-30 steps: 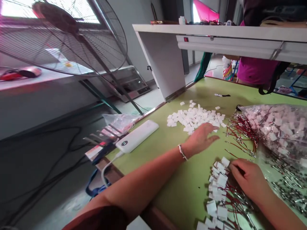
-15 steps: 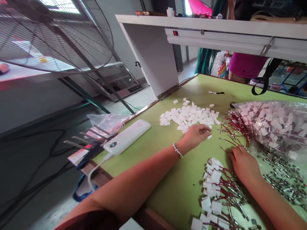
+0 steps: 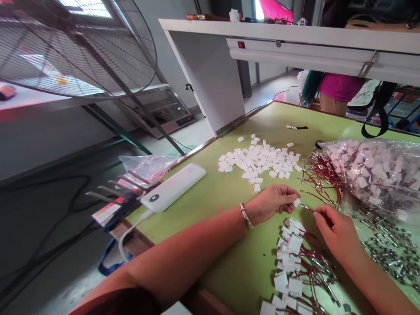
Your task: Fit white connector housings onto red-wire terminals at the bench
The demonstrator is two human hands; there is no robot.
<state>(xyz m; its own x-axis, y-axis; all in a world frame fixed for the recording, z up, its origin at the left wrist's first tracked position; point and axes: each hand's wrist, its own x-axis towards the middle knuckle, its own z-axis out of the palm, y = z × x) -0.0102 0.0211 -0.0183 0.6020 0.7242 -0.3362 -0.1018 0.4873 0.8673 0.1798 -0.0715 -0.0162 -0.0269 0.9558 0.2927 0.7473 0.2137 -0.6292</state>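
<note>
I log: left hand (image 3: 272,202) pinches white housing (image 3: 296,202), right hand (image 3: 331,227) pinches wire (image 3: 306,207); wired pile (image 3: 292,262) near (modest), loose housings (image 3: 259,159) far, unwired

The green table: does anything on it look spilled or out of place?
Nothing looks damaged. Small metal parts lie scattered loose beside the plastic bag at the right, and one white piece sits apart from the white pile. The power bank lies close to the left edge of the table.
</note>
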